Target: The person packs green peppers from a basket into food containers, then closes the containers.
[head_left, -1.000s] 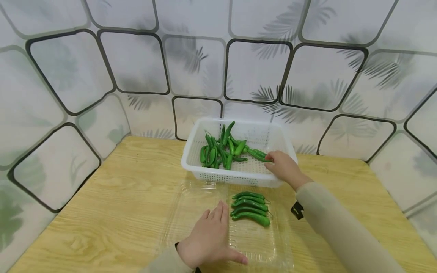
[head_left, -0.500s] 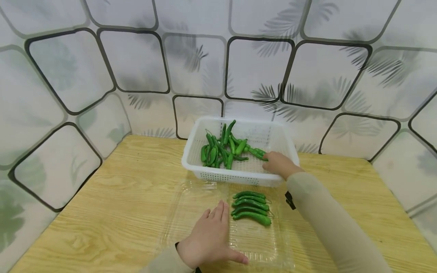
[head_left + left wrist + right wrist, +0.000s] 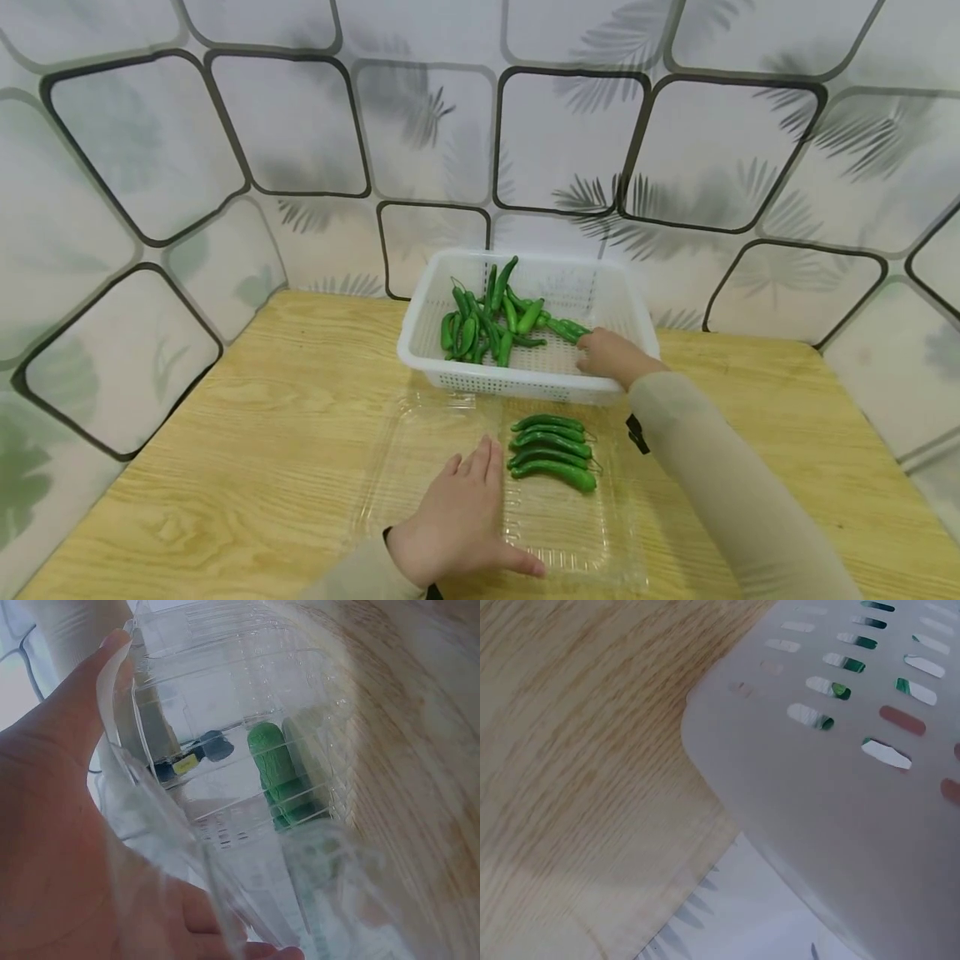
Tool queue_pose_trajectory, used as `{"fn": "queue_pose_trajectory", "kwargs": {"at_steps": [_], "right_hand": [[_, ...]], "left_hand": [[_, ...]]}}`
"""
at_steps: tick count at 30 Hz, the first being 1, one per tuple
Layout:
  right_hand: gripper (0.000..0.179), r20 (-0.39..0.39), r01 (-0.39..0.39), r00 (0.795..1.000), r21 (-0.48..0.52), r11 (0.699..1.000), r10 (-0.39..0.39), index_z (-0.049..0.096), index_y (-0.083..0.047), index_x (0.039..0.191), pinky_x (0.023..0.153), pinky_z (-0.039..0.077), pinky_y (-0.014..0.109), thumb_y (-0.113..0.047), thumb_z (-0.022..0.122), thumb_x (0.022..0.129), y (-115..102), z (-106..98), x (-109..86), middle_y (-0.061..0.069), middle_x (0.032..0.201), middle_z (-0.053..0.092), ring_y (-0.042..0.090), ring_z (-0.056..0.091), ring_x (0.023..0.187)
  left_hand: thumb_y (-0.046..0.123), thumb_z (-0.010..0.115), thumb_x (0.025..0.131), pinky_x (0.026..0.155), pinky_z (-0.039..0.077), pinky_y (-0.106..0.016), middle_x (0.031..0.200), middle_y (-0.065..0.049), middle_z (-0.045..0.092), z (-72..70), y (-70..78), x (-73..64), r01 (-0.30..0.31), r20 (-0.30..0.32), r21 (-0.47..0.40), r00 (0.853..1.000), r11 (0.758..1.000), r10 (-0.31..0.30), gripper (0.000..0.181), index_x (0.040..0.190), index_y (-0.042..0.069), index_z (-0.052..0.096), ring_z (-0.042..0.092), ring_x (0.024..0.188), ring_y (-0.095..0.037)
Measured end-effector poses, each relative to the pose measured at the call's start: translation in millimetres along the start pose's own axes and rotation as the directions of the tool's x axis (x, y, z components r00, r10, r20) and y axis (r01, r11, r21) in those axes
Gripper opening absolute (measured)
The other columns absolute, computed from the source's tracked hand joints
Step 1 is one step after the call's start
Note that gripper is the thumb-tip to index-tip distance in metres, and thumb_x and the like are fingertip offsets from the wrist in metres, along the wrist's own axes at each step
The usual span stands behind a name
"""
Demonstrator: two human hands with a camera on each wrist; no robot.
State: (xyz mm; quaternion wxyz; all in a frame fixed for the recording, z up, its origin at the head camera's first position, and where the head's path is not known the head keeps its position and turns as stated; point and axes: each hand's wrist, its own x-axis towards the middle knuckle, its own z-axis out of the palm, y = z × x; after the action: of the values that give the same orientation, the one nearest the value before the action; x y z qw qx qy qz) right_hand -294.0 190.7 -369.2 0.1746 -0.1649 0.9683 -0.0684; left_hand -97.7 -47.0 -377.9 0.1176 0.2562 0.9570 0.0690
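Observation:
Inside the white basket [image 3: 517,379], my right hand [image 3: 618,358] has its fingertips around the right end of the green chili peppers [image 3: 564,328] lying apart from the pile; the fingers hide that end. My left hand [image 3: 457,517] rests on the middle ridge of an opened clear plastic clamshell box [image 3: 555,529], fingers straight and thumb spread out. In the left wrist view, the left thumb lies along the rim of the clear box [image 3: 232,682]. A row of several green chili peppers [image 3: 551,450] lies in the box's right half.
Several more green chili peppers [image 3: 487,325] are heaped in the left part of the basket. Both containers sit on a wooden table [image 3: 247,433], with a patterned wall covering [image 3: 427,142] behind. The right wrist view shows the basket's slotted outside [image 3: 795,765].
My right hand has shifted slightly left and stays at the peppers' end inside the basket. My left hand keeps its place on the box. The head view has tilted down a little.

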Motion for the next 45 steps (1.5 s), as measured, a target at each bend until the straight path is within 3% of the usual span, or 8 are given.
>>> {"fn": "queue_pose_trajectory", "kwargs": {"at_steps": [7, 14, 22, 31, 37, 41, 45], "right_hand": [[0.050, 0.088, -0.027, 0.996, -0.011, 1.000, 0.028, 0.044, 0.008, 0.133, 0.103, 0.029, 0.051, -0.023, 0.054, 0.094, -2.4, 0.6, 1.0, 0.029, 0.138, 0.038, 0.043, 0.035, 0.127], [0.045, 0.025, -0.011, 1.000, -0.001, 1.000, 0.011, 0.048, 0.007, 0.131, 0.100, 0.033, 0.052, -0.019, 0.053, 0.095, 0.3, 1.2, 1.1, 0.029, 0.132, 0.043, 0.043, 0.040, 0.122], [0.047, 0.109, 0.005, 0.994, -0.014, 1.000, -0.003, 0.045, 0.009, 0.132, 0.101, 0.032, 0.049, -0.020, 0.054, 0.095, -0.7, 0.6, 2.4, 0.027, 0.134, 0.044, 0.041, 0.039, 0.124], [0.025, 0.038, 0.038, 0.999, 0.032, 0.999, -0.039, 0.065, 0.004, 0.107, 0.084, 0.047, 0.044, -0.016, 0.057, 0.093, 0.9, -1.1, 0.1, 0.018, 0.105, 0.064, 0.033, 0.059, 0.098], [0.016, -0.042, -0.018, 0.999, 0.031, 0.999, 0.020, 0.064, -0.001, 0.088, 0.069, 0.046, 0.038, -0.017, 0.062, 0.090, -0.4, -3.6, -2.7, 0.010, 0.084, 0.062, 0.023, 0.056, 0.074], [0.024, -0.111, -0.080, 0.991, 0.009, 0.997, 0.080, 0.060, 0.002, 0.099, 0.073, 0.046, 0.039, -0.019, 0.063, 0.089, 0.0, -2.0, -3.1, 0.014, 0.092, 0.057, 0.026, 0.054, 0.083], [0.033, -0.042, -0.106, 0.994, -0.028, 0.994, 0.104, 0.058, 0.002, 0.110, 0.079, 0.046, 0.043, -0.022, 0.064, 0.089, 0.2, -0.2, -3.1, 0.016, 0.102, 0.059, 0.031, 0.056, 0.095]], "left_hand": [[0.089, 0.046, 0.059, 0.104, 0.029, -0.047, 0.148, -0.024, 0.023, -0.6, 0.4, -0.3, -0.007, 0.004, 0.014, 1.000, 1.000, 0.007, 0.130, 0.144, -0.006, 0.025, 0.028, 0.135, -0.032], [0.090, 0.044, 0.058, 0.104, 0.029, -0.047, 0.148, -0.024, 0.024, -0.6, 1.1, 0.7, -0.004, 0.004, 0.026, 1.000, 1.000, 0.004, 0.130, 0.144, -0.006, 0.025, 0.028, 0.135, -0.031], [0.090, 0.044, 0.059, 0.104, 0.030, -0.047, 0.148, -0.024, 0.024, -1.4, 1.9, 0.9, -0.009, 0.003, 0.030, 1.000, 1.000, 0.009, 0.130, 0.144, -0.006, 0.025, 0.028, 0.135, -0.031], [0.090, 0.046, 0.058, 0.105, 0.029, -0.047, 0.148, -0.024, 0.024, -1.4, 2.4, 0.3, 0.002, -0.007, 0.029, 1.000, 1.000, -0.001, 0.130, 0.144, -0.006, 0.026, 0.027, 0.135, -0.030], [0.090, 0.046, 0.059, 0.104, 0.029, -0.047, 0.147, -0.024, 0.025, -1.3, 2.3, 0.4, -0.003, -0.016, 0.042, 1.000, 0.999, 0.003, 0.130, 0.143, -0.007, 0.026, 0.028, 0.135, -0.031], [0.088, 0.047, 0.059, 0.104, 0.030, -0.047, 0.147, -0.025, 0.025, -2.2, 1.5, 0.4, -0.005, -0.009, 0.035, 1.000, 0.999, 0.006, 0.129, 0.143, -0.007, 0.026, 0.029, 0.134, -0.031], [0.088, 0.049, 0.060, 0.104, 0.031, -0.047, 0.147, -0.025, 0.025, -3.1, 1.3, 0.3, -0.008, -0.001, 0.026, 1.000, 1.000, 0.008, 0.128, 0.143, -0.007, 0.026, 0.031, 0.133, -0.032]]}}
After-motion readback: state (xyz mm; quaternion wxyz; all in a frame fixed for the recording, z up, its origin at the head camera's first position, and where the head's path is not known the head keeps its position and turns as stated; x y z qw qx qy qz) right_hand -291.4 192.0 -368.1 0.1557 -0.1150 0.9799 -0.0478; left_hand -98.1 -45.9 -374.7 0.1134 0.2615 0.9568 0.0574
